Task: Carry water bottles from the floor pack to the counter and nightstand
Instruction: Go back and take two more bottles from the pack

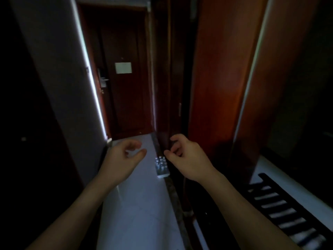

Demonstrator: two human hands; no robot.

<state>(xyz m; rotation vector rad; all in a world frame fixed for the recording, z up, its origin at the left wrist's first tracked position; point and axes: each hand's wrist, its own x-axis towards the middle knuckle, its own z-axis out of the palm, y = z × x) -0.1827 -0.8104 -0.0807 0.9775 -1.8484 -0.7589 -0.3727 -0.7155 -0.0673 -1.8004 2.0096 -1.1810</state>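
A pack of several small water bottles (161, 166) stands on the pale tiled floor (137, 204) of a dim hallway, against the right-hand wooden panel. My left hand (122, 159) is stretched out in front of me, to the left of the pack, fingers loosely curled and apart, holding nothing. My right hand (187, 159) hangs just right of the pack, fingers also curled and empty. Both hands are above the floor and apart from the bottles. The counter and nightstand are not in view.
A dark wooden door (124, 87) with a white notice and a metal lock closes the hallway's far end. A white wall (59, 78) runs along the left. Reddish wooden panels (216, 78) line the right. A dark slatted rack (288, 213) sits at the lower right.
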